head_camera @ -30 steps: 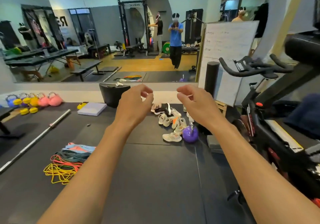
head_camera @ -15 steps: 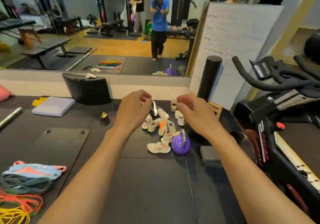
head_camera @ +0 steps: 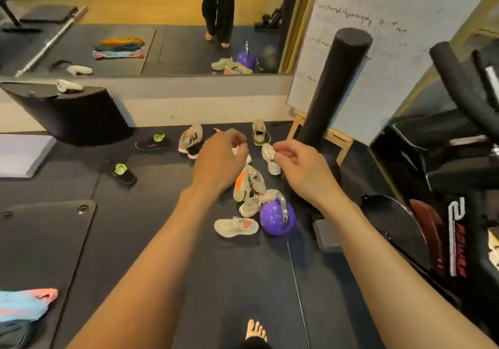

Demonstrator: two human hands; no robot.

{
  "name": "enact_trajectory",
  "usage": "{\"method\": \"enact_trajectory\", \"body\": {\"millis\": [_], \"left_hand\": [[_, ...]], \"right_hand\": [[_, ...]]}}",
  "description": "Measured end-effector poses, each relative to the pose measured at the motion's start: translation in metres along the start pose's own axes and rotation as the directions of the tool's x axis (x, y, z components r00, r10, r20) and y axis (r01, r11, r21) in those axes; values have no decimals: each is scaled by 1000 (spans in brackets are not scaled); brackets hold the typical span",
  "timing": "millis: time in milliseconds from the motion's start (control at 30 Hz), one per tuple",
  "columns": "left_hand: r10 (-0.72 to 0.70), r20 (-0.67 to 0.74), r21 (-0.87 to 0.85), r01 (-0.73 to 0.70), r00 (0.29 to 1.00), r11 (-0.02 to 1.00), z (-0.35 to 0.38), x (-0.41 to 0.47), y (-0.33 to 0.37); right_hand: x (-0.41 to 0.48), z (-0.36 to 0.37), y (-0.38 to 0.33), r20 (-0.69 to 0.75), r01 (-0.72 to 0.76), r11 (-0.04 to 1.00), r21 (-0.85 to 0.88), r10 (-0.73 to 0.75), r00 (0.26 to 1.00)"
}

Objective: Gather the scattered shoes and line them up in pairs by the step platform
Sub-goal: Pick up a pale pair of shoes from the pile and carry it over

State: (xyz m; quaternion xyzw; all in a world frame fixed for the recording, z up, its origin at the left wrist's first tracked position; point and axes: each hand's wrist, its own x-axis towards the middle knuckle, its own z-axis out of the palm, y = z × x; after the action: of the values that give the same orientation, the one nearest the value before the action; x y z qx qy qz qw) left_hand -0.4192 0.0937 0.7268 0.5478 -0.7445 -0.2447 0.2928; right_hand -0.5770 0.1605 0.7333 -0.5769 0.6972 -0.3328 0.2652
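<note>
Several scattered shoes lie on the black floor: a beige one with a pink patch (head_camera: 236, 226), one with an orange side (head_camera: 241, 185), a white one (head_camera: 271, 159), a beige one (head_camera: 259, 132), a pink-and-white one (head_camera: 191, 138) and two black ones with neon tongues (head_camera: 152, 143) (head_camera: 123, 173). Another white shoe (head_camera: 68, 86) sits on the black step platform (head_camera: 73, 116) at the left by the mirror. My left hand (head_camera: 221, 156) and my right hand (head_camera: 294, 165) hover above the pile, fingers loosely curled, holding nothing.
A purple kettlebell (head_camera: 276, 220) stands against the shoes. An upright black foam roller (head_camera: 332, 89), a whiteboard on an easel (head_camera: 378, 38) and an exercise bike (head_camera: 459, 186) crowd the right. A grey pad (head_camera: 21, 154), a black mat (head_camera: 40, 240) and resistance bands (head_camera: 24, 305) lie left.
I have walked closer to the shoe pile and my view has tipped down. Both hands stay raised in front, holding nothing, now over the shoes.
</note>
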Motion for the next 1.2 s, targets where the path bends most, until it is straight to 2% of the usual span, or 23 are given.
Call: {"method": "enact_trajectory", "body": {"millis": [267,367,467,567,700,900,967,1033,1133,1200], "left_hand": [[-63,156,5,63,986,998,132,132,-105],[-84,192,-5,87,978,996,190,169,-157],[-129,200,22,127,971,992,257,190,-222],[-188,214,-11,195,959,981,332,195,-290],[-228,292,-8,240,929,971,445,180,-367],[-110,420,117,67,901,991,593,180,-460],[-106,545,215,-17,832,977,633,188,-485],[-139,607,334,-92,783,938,661,193,-505],[-63,599,466,-284,798,838,686,192,-526],[10,546,448,-302,838,842,686,201,-535]], "right_hand": [[149,95,106,49,-185,983,-8,185,982],[198,133,162,13,-241,970,26,241,970],[234,173,235,-31,-302,950,78,305,952],[256,223,310,-15,-353,930,98,357,934],[271,302,407,-12,-391,915,97,394,919],[297,406,525,-33,-423,895,140,431,902],[306,429,554,-60,-455,875,166,470,881],[316,443,572,-62,-450,878,165,464,883],[328,454,590,-100,-419,894,156,436,894],[336,457,590,-165,-398,897,194,430,888]]}}
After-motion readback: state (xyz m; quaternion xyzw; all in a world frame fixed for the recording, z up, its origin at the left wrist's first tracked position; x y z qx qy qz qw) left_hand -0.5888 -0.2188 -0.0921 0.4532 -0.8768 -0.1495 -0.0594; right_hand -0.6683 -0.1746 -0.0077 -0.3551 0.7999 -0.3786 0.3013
